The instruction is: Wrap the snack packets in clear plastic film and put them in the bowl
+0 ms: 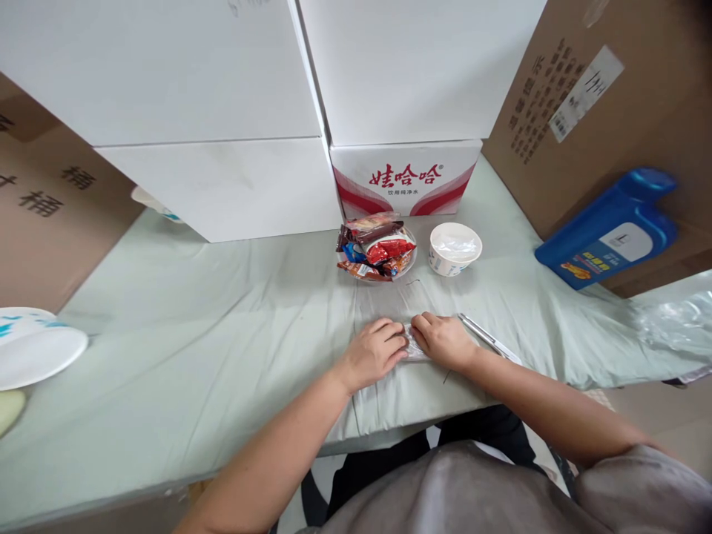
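My left hand point(377, 350) and my right hand point(442, 340) rest side by side on the pale green cloth point(222, 319), fingers curled and pinched on a small clear wrapper point(412, 344) that lies between them. Most of the wrapper is hidden under the fingers. Just behind the hands stands a glass bowl point(378, 254) heaped with wrapped snacks in red, blue and brown. A white paper cup point(455, 248) with a crumpled lining sits to the right of the bowl. A slim silver tool point(485, 337) lies on the cloth beside my right wrist.
White cartons point(211, 111) and a red-printed water carton point(406, 178) wall off the back. Brown cardboard boxes stand at left point(50, 200) and right point(601, 96). A blue plastic jug point(612, 226) leans at right, clear plastic film point(676, 326) beyond it. White plates point(33, 348) sit far left.
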`<state>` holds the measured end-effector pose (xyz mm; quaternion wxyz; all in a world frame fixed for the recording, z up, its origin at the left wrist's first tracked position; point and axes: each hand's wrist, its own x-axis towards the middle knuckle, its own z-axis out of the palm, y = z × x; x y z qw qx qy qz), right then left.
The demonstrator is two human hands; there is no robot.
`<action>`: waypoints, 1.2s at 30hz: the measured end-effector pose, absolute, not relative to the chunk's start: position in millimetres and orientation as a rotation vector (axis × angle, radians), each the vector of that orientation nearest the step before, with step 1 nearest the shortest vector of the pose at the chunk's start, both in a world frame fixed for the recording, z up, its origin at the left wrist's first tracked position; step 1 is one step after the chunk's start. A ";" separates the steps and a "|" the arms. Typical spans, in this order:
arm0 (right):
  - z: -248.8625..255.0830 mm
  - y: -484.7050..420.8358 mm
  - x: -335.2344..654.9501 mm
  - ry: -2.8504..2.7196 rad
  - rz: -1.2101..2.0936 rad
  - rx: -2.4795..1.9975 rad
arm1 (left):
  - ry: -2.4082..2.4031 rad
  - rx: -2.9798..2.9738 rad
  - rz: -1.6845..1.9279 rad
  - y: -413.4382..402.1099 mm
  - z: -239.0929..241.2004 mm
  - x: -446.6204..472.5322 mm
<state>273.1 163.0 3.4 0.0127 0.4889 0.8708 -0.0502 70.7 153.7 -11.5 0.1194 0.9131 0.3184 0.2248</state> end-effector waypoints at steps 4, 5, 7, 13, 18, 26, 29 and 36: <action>3.6 168.3 283.4 2.731 -0.006 1.760 | 1.035 2.639 0.615 154.3 -12.8 71.6; 4.9 167.9 286.9 2.785 0.028 1.799 | 1.040 2.631 0.620 154.2 -12.6 71.8; 6.6 162.7 292.4 2.995 0.014 1.727 | 1.030 2.614 0.621 153.9 -11.9 72.1; -9.0 132.5 289.4 3.324 -0.287 1.197 | 1.060 2.478 0.739 154.9 -7.6 69.0; 13.2 152.6 307.9 3.471 -0.240 1.174 | 1.082 2.414 0.811 159.0 -10.3 62.1; 75.1 258.8 337.7 2.864 0.235 1.880 | 1.059 2.437 0.764 162.2 -15.9 62.5; 59.6 277.7 331.1 2.646 0.089 1.734 | 1.074 2.425 0.746 161.2 -16.0 62.4; 58.6 297.0 366.8 2.475 0.184 1.856 | 1.108 2.387 0.669 159.1 -12.9 62.1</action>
